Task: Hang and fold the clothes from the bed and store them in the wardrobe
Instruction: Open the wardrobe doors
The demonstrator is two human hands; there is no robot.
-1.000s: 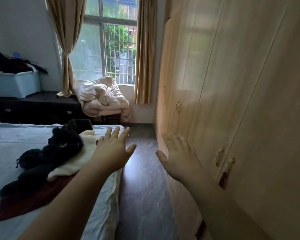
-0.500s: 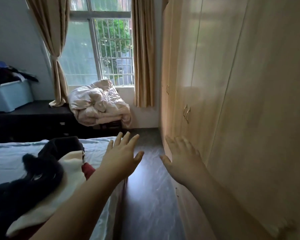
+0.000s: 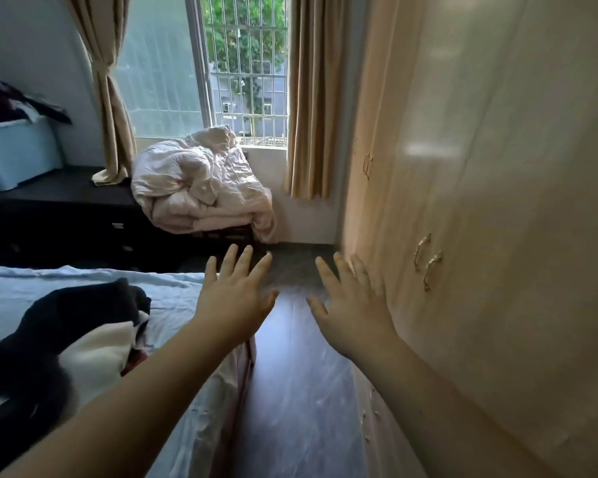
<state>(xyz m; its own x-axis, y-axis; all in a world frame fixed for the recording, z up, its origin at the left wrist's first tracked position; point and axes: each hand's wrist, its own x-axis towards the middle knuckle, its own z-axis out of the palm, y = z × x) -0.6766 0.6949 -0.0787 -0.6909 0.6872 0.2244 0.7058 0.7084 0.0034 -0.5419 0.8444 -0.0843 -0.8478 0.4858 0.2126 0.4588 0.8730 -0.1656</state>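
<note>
Both of my hands are empty with fingers spread; the clothes pile has slid further left on the bed as I turned. My left hand hovers over the bed edge, my right hand now nearer the closed wardrobe, so opening it looks next.

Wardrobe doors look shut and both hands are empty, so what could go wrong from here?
1. The wardrobe stands close beside the bed; a door pulled by its handles might swing into the person in the narrow aisle.
2. The clothes pile lies near the bed's edge and could slide to the floor.
3. Left hand and right hand hold nothing yet.
</note>
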